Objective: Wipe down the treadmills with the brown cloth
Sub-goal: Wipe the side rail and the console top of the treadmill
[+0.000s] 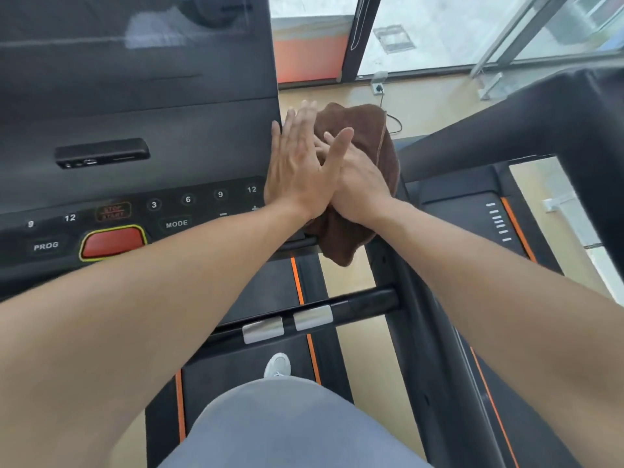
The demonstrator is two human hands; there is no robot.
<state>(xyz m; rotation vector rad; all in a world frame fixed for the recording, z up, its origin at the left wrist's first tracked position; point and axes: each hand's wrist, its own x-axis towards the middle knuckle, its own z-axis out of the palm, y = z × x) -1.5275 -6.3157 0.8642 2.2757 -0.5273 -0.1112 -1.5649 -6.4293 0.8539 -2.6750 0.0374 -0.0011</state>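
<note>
Lying under both hands (300,163), brown cloth (368,136)

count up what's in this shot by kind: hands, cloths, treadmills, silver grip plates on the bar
hands: 2, left hand and right hand
brown cloth: 1
treadmills: 2, near, right
silver grip plates: 2
total: 7

Both hands (332,170) flat, fingers straight, seemingly overlapping, arms extended forward
</note>
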